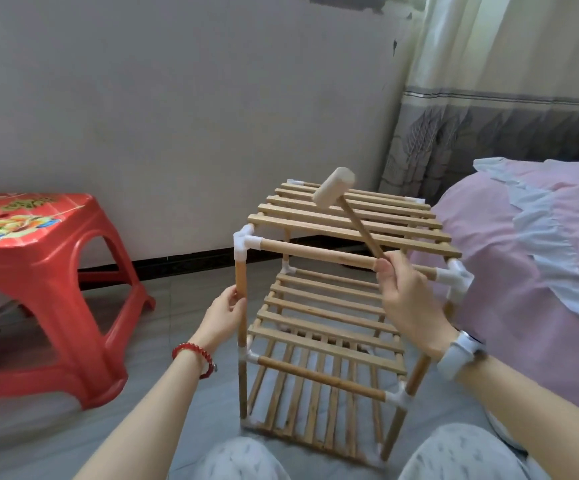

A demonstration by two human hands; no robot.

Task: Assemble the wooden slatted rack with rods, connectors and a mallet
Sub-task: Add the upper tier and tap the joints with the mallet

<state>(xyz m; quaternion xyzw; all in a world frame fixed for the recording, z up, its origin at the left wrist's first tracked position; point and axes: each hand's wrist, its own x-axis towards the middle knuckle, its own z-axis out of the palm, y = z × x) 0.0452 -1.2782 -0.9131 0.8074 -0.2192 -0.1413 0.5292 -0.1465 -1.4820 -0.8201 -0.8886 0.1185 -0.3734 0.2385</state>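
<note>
— What's she doing with the mallet?
— Her right hand is gripping its handle, head raised over the rack's top slats.
— And the other?
— The left hand is curling around the front upright rod. The rack is standing on the floor between her knees.

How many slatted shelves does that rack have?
3: top shelf under the mallet, middle shelf, and bottom shelf on the floor. None seem hidden.
</note>
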